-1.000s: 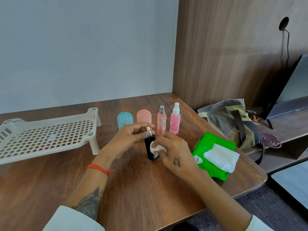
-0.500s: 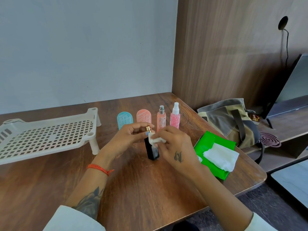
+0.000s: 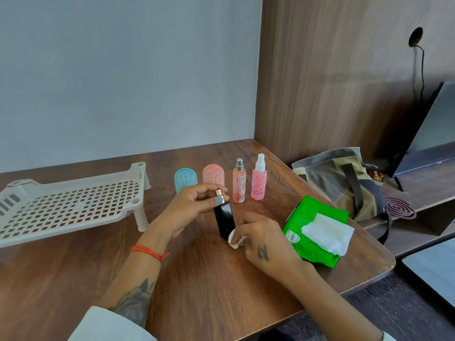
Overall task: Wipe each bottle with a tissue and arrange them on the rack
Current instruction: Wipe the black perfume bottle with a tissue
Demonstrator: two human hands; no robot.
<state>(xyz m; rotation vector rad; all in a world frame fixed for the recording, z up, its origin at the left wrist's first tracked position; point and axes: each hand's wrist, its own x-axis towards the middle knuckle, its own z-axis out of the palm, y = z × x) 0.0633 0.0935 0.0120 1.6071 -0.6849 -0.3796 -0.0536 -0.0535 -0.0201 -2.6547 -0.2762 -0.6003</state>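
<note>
head view: tissue has dropped to the foot of the black bottle

head view shows our right hand (image 3: pixel 264 244) pinching a small wad of tissue (image 3: pixel 235 238) against the lower right side of the black bottle (image 3: pixel 224 220), near its base. half a second ago that same wad was up by the neck, just under the gold cap; a second ago it was low again. so we are rubbing up and down the bottle's side, and this is the bottom of a stroke.

our left hand (image 3: pixel 194 207) has not shifted: its grip is narrow, fingertips pinching the gold cap (image 3: pixel 218 193) to steady the bottle, which leans slightly and stands on the bench (image 3: pixel 197 291) between our two hands.

what this means for the task, as we judge it: we are mid-wipe on the first bottle, and nothing is arranged yet. the rack (image 3: pixel 71 207) to the left carries no bottle. four more wait in a row behind our hands: a blue bottle (image 3: pixel 186 179), a coral bottle (image 3: pixel 213 174), a slim pink spray (image 3: pixel 239 183) and a pink spray with a white top (image 3: pixel 259 182). the green tissue pack (image 3: pixel 307 227) lies at our right with a fresh sheet pulled out on top.

we have only seen one side being wiped, so the far faces may need a turn of the bottle before it goes to the rack.
</note>
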